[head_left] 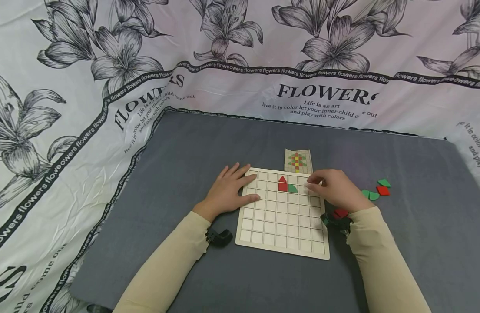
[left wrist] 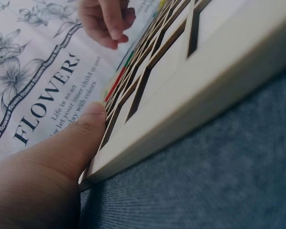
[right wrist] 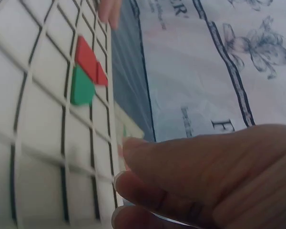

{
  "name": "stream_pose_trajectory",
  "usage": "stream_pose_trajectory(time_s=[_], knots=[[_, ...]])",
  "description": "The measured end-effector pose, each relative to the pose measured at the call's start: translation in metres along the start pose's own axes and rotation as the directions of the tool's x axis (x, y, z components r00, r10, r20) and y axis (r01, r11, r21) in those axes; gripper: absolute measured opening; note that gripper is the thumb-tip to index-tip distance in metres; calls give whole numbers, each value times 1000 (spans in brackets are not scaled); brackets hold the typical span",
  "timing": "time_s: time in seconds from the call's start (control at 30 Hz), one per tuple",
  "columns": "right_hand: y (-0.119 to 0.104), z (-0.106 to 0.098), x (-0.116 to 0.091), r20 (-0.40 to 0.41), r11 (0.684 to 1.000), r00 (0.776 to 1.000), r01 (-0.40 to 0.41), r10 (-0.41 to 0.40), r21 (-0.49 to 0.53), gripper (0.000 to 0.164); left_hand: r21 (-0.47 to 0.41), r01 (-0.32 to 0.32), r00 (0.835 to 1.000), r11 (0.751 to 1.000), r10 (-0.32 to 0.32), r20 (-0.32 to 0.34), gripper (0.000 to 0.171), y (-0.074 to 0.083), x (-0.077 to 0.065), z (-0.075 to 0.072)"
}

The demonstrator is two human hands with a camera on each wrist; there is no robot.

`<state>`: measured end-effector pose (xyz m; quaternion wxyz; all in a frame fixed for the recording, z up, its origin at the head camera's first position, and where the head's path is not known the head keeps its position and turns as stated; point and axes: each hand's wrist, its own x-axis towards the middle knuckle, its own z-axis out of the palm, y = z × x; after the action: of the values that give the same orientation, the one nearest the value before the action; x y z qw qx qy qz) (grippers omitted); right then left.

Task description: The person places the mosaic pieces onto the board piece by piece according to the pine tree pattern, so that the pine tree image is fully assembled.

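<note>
A pale wooden grid board (head_left: 280, 252) lies on the grey table. Near its top edge sit a red triangle (head_left: 283, 179), a red square (head_left: 283, 187) directly below it, and a green quarter-round piece (head_left: 292, 188) to the square's right. With fingers spread, my left hand (head_left: 226, 191) rests on the board's upper left edge; its thumb touches the rim in the left wrist view. My right hand (head_left: 335, 187) hovers over the upper right corner, fingers loosely bent. No piece shows between its thumb (right wrist: 148, 155) and fingertips in the right wrist view.
A pattern card (head_left: 297, 161) with a coloured tree-like grid lies behind the board. To the right are loose green pieces (head_left: 374, 196), a red square piece (head_left: 383, 191) and more red (head_left: 340, 213) partly hidden by the right wrist strap. Flower-printed cloth (head_left: 232, 91) borders the table.
</note>
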<state>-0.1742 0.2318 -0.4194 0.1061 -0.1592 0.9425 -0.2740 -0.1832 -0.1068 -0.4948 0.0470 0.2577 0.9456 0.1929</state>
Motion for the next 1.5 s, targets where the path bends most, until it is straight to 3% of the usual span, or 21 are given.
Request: stream_pose_trajectory(time_s=[0.5,0.8,1.13,1.5], knots=[[42,-38,-29,2,996,997,-75,75,-41,31,-5,9,1000,1000,-9,12,76,2,-1,-2],[63,-56,-44,-17,985,986,-166,166,-46,36,-18,-1,1000,1000,1,2,76,4,0,-3],[89,-60,-55,-48,979,978,-202,201,-35,34,-12,7,1000,1000,-7,-2,76,2,-1,-2],[101,-56,-55,24,972,974,-224,226,-65,36,-20,12,1000,1000,-11,9,76,4,-2,-4]])
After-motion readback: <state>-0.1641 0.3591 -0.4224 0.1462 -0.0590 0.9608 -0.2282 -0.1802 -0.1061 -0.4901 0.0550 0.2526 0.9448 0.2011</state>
